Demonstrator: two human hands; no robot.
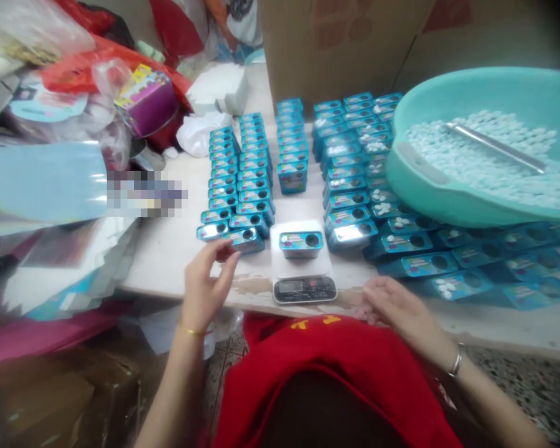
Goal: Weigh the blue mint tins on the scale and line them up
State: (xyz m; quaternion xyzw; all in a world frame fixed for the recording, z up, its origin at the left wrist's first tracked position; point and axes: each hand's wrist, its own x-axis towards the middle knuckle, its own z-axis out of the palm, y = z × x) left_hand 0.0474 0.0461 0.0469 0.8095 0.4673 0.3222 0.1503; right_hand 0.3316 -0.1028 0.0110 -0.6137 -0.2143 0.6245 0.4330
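Observation:
My left hand [211,280] is at the front of the left rows, thumb and forefinger apart. Its fingertips are at the near corner of a blue tin [248,238]; whether they touch it I cannot tell. Another blue tin [301,241], with a round dark opening in its top, stands on a small white scale [303,267] with a black panel. By the table's front edge, right of the scale, my right hand [396,305] is closed, fingers curled together; what they may hold is hidden.
Rows of blue tins [348,199] stand at the right, some with white tablets on top. Above them is a turquoise basin [429,202] of white tablets, with a metal strip [499,146] inside. A cardboard box [336,50] stands behind. Bags and a purple box [147,106] clutter the left.

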